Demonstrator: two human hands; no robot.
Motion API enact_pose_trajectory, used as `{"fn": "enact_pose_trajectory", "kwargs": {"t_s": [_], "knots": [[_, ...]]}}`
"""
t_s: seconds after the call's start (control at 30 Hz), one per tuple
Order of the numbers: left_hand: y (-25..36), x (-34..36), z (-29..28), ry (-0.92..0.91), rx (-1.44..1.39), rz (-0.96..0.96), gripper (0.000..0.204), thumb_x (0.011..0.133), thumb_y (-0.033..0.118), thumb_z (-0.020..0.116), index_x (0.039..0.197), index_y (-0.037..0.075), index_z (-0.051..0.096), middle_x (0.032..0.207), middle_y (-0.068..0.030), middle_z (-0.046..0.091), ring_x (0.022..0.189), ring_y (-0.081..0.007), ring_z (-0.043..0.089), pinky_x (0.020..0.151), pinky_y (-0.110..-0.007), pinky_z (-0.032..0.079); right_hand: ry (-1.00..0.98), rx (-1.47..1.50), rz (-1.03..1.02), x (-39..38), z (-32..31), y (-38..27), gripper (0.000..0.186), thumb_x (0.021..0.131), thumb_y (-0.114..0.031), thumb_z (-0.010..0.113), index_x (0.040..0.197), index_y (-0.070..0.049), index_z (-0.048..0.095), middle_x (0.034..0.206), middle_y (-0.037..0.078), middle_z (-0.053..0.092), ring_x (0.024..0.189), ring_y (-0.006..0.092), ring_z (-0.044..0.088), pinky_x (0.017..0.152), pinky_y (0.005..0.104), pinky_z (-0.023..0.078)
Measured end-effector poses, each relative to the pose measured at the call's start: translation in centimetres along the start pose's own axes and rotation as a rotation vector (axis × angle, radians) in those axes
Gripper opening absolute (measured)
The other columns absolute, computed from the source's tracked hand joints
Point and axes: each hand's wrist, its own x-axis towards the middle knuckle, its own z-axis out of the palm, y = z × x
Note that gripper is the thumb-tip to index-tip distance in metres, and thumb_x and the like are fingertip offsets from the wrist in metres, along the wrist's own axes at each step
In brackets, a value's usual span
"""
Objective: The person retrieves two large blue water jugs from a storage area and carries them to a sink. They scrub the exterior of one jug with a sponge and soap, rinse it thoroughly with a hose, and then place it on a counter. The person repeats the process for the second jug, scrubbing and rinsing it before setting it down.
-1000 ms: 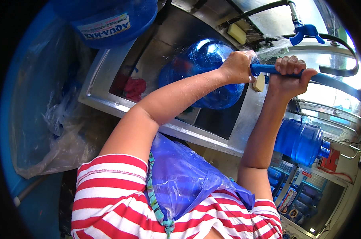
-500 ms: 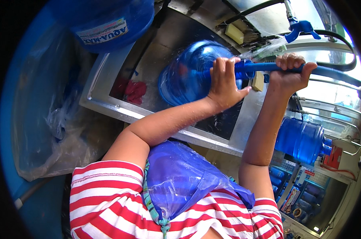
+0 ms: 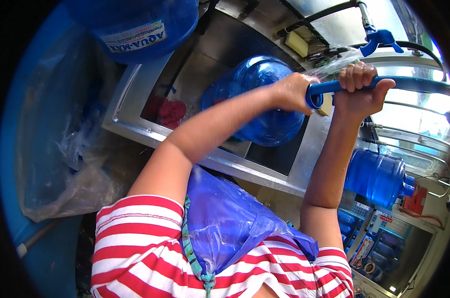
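Note:
A large clear-blue water jug [image 3: 269,121] lies on its side in a metal sink [image 3: 220,159], its neck toward the right. My left hand [image 3: 297,92] is closed about the jug's neck, with the fingertips partly hidden and slightly blurred. My right hand [image 3: 359,82] has its fingers wrapped round a long blue rod [image 3: 409,84], thumb along the side. The rod's left end meets the round blue rim [image 3: 315,98] of the neck; whether it reaches inside is hard to see. Water sprays just above both hands, below a blue tap [image 3: 379,40].
A bigger blue container [image 3: 140,25] stands at the upper left. Red cloth [image 3: 171,111] lies in the sink; a yellow sponge [image 3: 297,44] sits behind. Another blue jug [image 3: 376,176] lies at right. Clear plastic sheeting [image 3: 71,184] hangs at left. Black hose [image 3: 329,12] runs overhead.
My left hand has gone from spread fingers over the jug to closing at its neck. The jug's body has turned toward me. My right hand keeps its hold on the rod.

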Motion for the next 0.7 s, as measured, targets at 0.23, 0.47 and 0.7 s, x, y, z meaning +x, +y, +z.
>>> {"fn": "enact_pose_trajectory", "kwargs": {"t_s": [0.23,0.47,0.7], "knots": [[3.2,-3.5,4.8,0.609,0.292,-0.098,0.084,0.062,0.023,0.084,0.131,0.008,0.038,0.125,-0.0201,0.039,0.119,-0.0384,0.038,0.102,-0.051,0.031,0.386,-0.254,-0.215,-0.1,1.0,-3.2,0.058,0.088,-0.066,0.053,0.067,-0.013,0.047,0.062,-0.001,0.040,0.056,0.0143,0.039,0.054,0.0285,0.032],[0.4,1.1,0.8,0.578,0.412,0.213,0.029,0.062,0.012,0.084,0.085,0.006,0.066,0.099,-0.0102,0.062,0.080,-0.0281,0.066,0.070,-0.037,0.055,0.462,-0.303,-0.417,1.5,6.0,-11.0,0.048,0.090,-0.056,0.057,0.071,-0.012,0.049,0.063,-0.001,0.039,0.057,0.0136,0.038,0.059,0.0286,0.035],[0.0,1.0,2.0,0.591,0.347,0.123,0.034,0.059,0.009,0.082,0.086,0.005,0.063,0.098,-0.0109,0.063,0.083,-0.0298,0.066,0.072,-0.037,0.054,0.294,-0.626,-0.217,-3.1,1.8,-0.6,0.024,0.093,-0.024,0.063,0.082,-0.004,0.055,0.070,0.005,0.053,0.074,0.0203,0.061,0.076,0.0316,0.050]]}}
